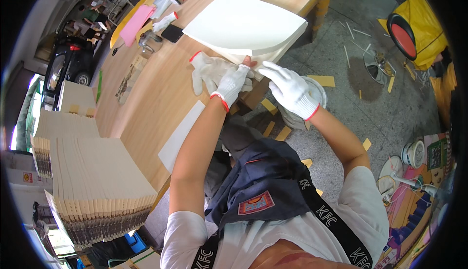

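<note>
that paper is one chunky stack of big sheets, lying flat on the table right by the edge. top sheet's plain bright white, pretty smooth, set kinda at an angle. down the side facing the floor you can see the layers, a bit creamier than the top. near end looks slightly uneven, layers sorta stepped, but i honestly can't tell if that corner's lifted.

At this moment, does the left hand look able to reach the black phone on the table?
Probably yes: between the left hand and the phone, only loose glove material seems to lie on the table.
</note>
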Tool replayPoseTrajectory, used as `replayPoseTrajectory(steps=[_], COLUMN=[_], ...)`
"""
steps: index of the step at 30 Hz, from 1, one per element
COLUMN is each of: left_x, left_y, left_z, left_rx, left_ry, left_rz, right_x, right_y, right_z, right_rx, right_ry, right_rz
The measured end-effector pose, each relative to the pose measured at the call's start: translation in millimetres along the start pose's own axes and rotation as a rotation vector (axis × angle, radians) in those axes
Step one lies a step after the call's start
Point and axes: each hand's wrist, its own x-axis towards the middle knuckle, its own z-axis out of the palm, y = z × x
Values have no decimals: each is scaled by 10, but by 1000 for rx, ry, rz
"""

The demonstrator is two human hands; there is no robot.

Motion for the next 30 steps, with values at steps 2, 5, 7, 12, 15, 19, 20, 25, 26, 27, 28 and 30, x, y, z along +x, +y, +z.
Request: replayPoseTrajectory(steps=[2,5,7,12,15,19,20,25,26,27,28,30], left_x=[67,124,191,122,336,431,354,58,43,22,70,-47], left_y=[-21,-73,-72,272,16,-75,1,276,287,293,289,451], left_z=[-41,-100,-109,173,77,-71,-4,-238,-434,-661,-796,-755], left_rx=[20,-57,-280,-725,-682,-777,-783,-696,-648,-600,-658,-586], left_ry=[-2,54,124,315,305,289,274,121,44,-17,-38,69], left_rz=[-38,98,191,11,38,39,30,46,48,49,66,151], right_x=[28,87,74,-3,33,357,387,830,1003,1146,1243,1276], right_y=[30,107,202,408,843,1732,1970,2390,2169,1890,1605,1572], right_z=[46,155,193,265,264,-122,-262,-435,-382,-362,-394,-494], right_rx=[-128,-306,-298,-283,-464,-527,-426,1016,1201,1202,1203,1265], right_ry=[-111,-220,-238,-228,-318,-374,-371,-95,-139,-162,-178,-495], right_rz=[7,180,155,98,84,403,468,992,1091,1173,1243,1157])
